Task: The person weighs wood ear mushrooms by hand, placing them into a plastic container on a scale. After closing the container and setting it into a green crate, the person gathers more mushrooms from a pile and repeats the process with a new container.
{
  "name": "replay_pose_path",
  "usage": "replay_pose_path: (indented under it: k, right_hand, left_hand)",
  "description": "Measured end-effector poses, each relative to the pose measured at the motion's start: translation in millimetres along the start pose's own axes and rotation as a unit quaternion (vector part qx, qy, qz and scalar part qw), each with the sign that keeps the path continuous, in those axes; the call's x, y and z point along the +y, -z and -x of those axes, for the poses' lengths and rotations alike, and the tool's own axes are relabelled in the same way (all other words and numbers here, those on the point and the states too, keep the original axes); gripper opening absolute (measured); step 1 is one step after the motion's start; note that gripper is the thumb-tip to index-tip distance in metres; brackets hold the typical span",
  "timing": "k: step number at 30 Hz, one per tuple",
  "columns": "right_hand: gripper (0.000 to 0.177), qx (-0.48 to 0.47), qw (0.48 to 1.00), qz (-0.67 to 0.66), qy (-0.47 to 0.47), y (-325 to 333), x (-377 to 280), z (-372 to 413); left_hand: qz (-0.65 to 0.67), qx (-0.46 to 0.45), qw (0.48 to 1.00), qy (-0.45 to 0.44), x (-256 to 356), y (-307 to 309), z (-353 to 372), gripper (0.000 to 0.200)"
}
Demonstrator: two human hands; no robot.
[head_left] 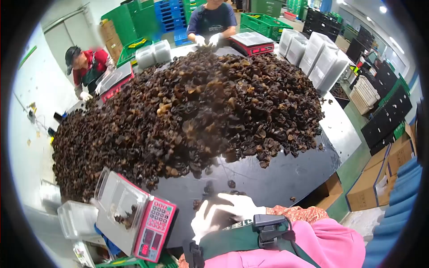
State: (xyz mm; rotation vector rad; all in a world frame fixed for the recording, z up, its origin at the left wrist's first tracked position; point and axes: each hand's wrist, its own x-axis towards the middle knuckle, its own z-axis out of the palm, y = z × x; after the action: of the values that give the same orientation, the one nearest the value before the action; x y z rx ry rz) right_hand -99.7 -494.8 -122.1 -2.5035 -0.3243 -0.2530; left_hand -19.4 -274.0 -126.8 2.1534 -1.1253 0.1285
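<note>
Ref pink scale: dark fungus-like pile beyond it on desk; gloved left hand and right hand to its right, fingers part-curled, can't tell if gripping anything

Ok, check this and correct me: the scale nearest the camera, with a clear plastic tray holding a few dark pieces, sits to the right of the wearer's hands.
Wrong side: the head view shows that scale, with its clear plastic tray and dark pieces, to the left of the left hand and right hand.
</note>
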Motion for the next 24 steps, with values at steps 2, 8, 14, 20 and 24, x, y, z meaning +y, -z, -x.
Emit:
replay_pose_path:
  k: [2, 8, 14, 20, 24]
  right_hand:
    - [0.052, 0.037, 0.999, 0.035, 0.016, 2, -2, -5]
    - [0.060, 0.106, 0.993, 0.041, -0.022, 13, -17, -9]
    - [0.080, -0.015, 0.992, -0.001, -0.128, 7, -18, -7]
    - [0.084, -0.027, 0.979, -0.112, -0.168, 3, -25, -7]
    - [0.073, 0.042, 0.994, -0.063, -0.080, 0, -19, -14]
  left_hand:
    - [-0.007, -0.025, 1.000, 0.016, -1, 5, -3, 0.072]
    - [0.010, 0.003, 1.000, 0.025, 7, 8, -10, 0.075]
    - [-0.021, 0.017, 0.999, 0.034, -8, -7, 0, 0.089]
    - [-0.002, 0.038, 0.998, 0.044, -10, -10, -3, 0.087]
    - [0.050, 0.001, 0.995, 0.085, 9, 18, -25, 0.074]
